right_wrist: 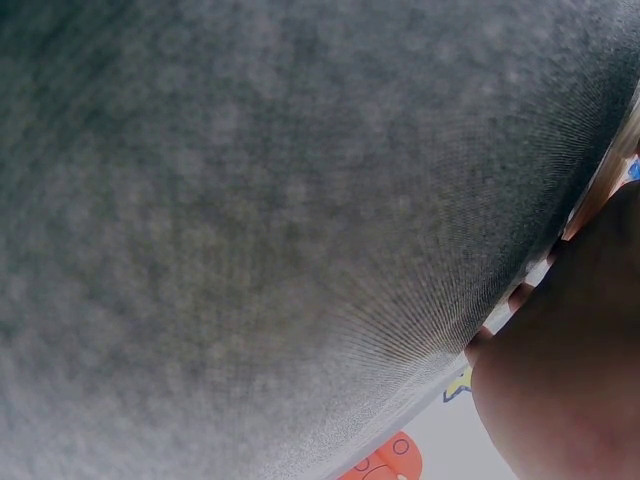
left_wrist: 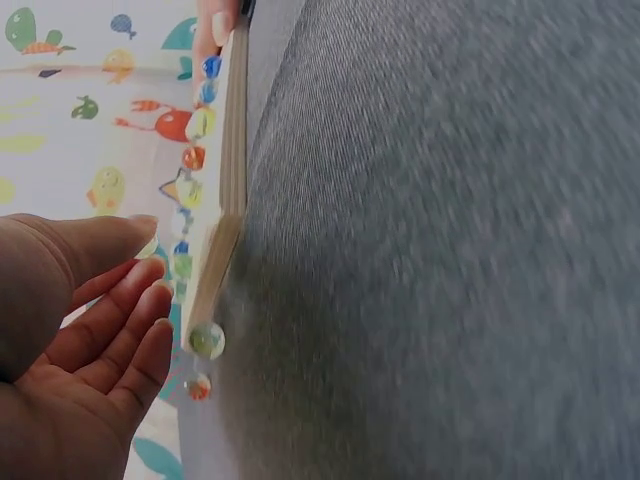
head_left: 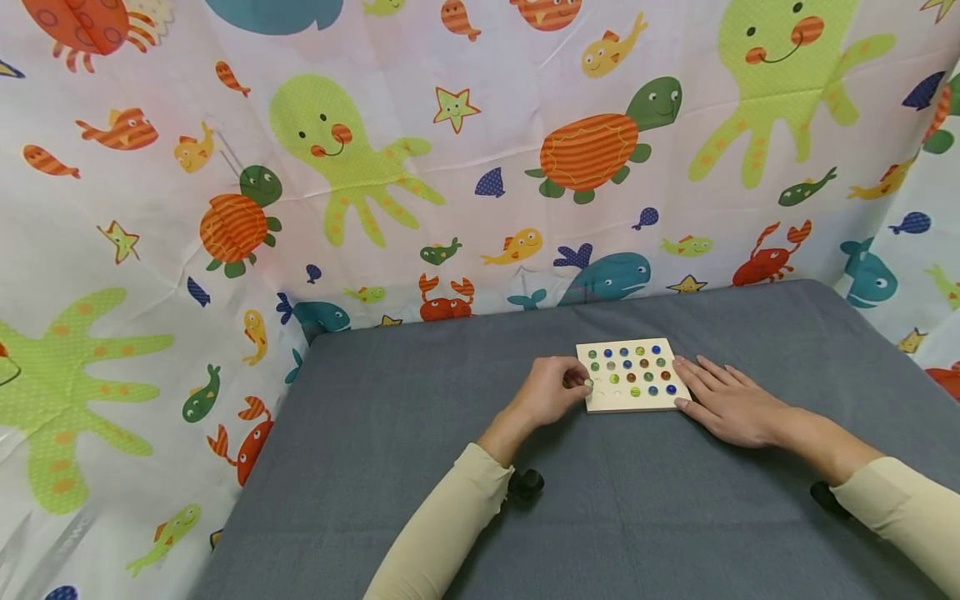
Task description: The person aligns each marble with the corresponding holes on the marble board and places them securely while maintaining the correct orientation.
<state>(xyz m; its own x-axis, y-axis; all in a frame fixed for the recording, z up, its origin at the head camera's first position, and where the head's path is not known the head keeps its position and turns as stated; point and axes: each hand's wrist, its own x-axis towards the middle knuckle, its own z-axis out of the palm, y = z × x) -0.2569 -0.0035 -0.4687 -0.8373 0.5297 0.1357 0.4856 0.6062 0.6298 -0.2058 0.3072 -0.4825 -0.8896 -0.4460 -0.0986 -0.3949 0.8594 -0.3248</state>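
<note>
A pale wooden board (head_left: pixel 617 405) lies on the cloth, with rows of blue, green, yellow and reddish glass marbles set in its hollows. A few hollows at its near left show no marble. At the board's left edge my left hand (head_left: pixel 551 390) pinches a clear glass marble (left_wrist: pixel 150 246) between thumb and index finger. My right hand (head_left: pixel 731 408) lies flat with straight fingers, its fingertips and thumb against the board's right edge. Two loose marbles, a greenish one (left_wrist: pixel 207 340) and an orange one (left_wrist: pixel 198 386), lie beside the board's corner in the left wrist view.
A dark grey cloth (head_left: pixel 390 450) covers the table. Behind and to the left hangs a white curtain (head_left: pixel 405 275) printed with sea animals. Dark wrist devices sit under both cuffs, the left device (head_left: pixel 527 484) close over the cloth.
</note>
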